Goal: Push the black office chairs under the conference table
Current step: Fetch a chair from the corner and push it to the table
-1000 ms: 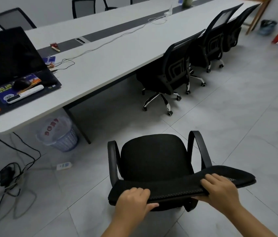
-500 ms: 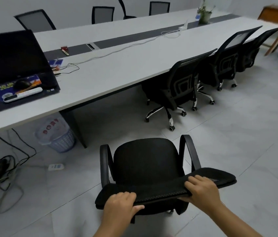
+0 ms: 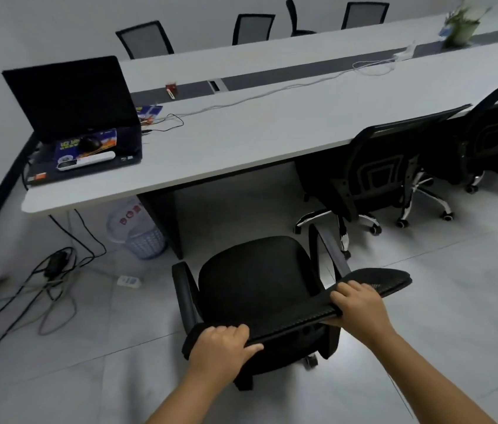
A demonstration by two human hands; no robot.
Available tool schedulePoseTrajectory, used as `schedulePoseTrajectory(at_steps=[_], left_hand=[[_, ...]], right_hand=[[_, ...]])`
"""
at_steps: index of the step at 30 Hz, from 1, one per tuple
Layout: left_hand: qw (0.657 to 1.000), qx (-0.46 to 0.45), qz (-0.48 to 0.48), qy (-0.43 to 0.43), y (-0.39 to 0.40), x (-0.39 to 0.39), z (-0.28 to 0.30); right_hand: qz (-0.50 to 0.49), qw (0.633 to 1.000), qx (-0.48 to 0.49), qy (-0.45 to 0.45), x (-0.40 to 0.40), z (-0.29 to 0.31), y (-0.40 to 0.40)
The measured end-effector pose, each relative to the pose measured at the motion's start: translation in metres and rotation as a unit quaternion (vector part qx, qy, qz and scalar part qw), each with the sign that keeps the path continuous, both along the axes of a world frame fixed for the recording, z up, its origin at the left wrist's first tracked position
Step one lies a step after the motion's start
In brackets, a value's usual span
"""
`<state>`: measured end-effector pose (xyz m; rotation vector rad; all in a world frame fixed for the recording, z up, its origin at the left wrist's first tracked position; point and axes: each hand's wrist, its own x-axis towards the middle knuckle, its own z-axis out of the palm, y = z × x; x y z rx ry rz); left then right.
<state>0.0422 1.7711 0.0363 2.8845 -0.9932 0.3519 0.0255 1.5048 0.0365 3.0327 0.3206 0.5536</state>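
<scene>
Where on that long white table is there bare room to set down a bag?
The white table is bare between the laptop and the tucked chair, apart from the white cable along the far side. The left end is crowded: laptop, mouse and small items by the dark centre strip.

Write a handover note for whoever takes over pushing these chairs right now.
Left hand and right hand both grip the top of the backrest of the near chair.
That chair stands on open floor short of the conference table, facing the gap beside the table leg.
Done: two chairs on the right are tucked in.
Left: roll this one under.
</scene>
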Motion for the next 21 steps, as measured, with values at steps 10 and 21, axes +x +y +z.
schedulePoseTrajectory(at_steps=[10,21], left_hand=[[0.997,-0.024,0.012,-0.074,0.029,0.113,-0.004],[0.998,-0.004,-0.042,-0.050,0.081,0.242,-0.002]], right_hand=[[0.047,0.997,0.041,-0.039,0.110,-0.011,-0.012],[0.023,0.997,0.037,-0.056,0.193,-0.024,0.013]])
